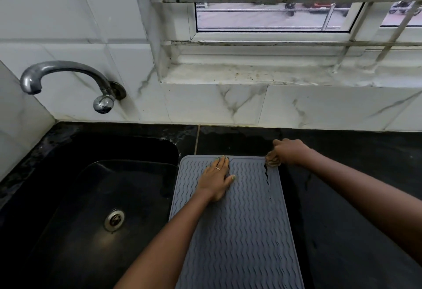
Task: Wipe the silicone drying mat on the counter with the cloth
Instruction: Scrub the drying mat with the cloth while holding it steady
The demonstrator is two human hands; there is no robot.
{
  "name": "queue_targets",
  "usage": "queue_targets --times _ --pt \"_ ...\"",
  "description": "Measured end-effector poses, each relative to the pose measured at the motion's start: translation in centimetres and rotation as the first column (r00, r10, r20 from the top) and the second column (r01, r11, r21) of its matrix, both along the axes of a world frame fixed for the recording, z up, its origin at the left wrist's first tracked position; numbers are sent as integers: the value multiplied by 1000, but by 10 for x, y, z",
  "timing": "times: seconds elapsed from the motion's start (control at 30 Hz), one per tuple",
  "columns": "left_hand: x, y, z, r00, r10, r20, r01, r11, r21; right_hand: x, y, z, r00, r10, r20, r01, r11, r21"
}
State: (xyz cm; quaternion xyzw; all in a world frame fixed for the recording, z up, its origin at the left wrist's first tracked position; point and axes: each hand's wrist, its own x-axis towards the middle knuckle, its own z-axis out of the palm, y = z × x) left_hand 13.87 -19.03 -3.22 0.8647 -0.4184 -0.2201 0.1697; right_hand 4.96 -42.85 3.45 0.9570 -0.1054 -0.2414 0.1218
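A grey silicone drying mat [242,231] with wavy ridges lies on the black counter, just right of the sink. My left hand [217,180] rests flat on the mat's far half, fingers spread, a ring on one finger. My right hand [288,152] is closed around a small bunched brownish cloth [272,160] at the mat's far right corner. Most of the cloth is hidden inside the fist. A dark wavy streak runs down the mat just below the cloth.
A black sink [91,197] with a metal drain [114,219] takes up the left side. A chrome tap [68,76] juts from the marble wall above it. Black counter [354,197] extends right of the mat. A barred window [274,10] sits above the sill.
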Motion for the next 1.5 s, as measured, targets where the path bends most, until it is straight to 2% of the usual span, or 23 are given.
queue_targets --times 0.07,0.13,0.2,0.27,0.37,0.43,0.57,0.73,0.87,1.03,1.23,1.3,1.4,1.5 --pt "16 8 14 993 49 -106 -63 989 -131 16 8 14 999 13 -46 -12 1000 25" --pt "41 20 27 983 163 -81 -179 951 -254 37 28 24 997 25 66 -36 984 173" --pt "68 32 34 948 317 16 -302 915 -267 61 62 27 980 22 197 -99 916 390" --pt "88 44 34 889 455 59 -437 879 -190 85 103 20 954 49 295 -187 867 461" --pt "101 55 28 806 591 18 -589 805 -70 113 155 -2 907 166 387 -283 921 267" --pt "104 58 24 762 646 -40 -647 760 -57 119 171 -22 892 246 380 -319 937 141" --pt "105 62 22 746 665 -36 -666 744 -62 109 170 -49 894 208 396 -294 941 169" --pt "106 65 24 744 667 -41 -668 743 -39 117 168 -45 888 250 386 -319 940 124" --pt "106 59 29 745 667 11 -666 745 -36 122 164 -27 897 326 299 -345 938 11" --pt "107 58 27 782 620 66 -619 785 -38 100 121 2 918 376 125 -367 926 -89" --pt "103 54 29 787 613 73 -613 790 -24 90 113 14 937 349 17 -344 932 -115" --pt "101 52 30 783 618 74 -619 785 -19 100 129 13 928 365 77 -358 929 -93" --pt "102 52 32 778 625 71 -627 779 13 104 151 -9 910 315 268 -319 947 -32" --pt "105 53 34 774 629 66 -632 773 46 93 153 -30 927 209 312 -230 973 30"
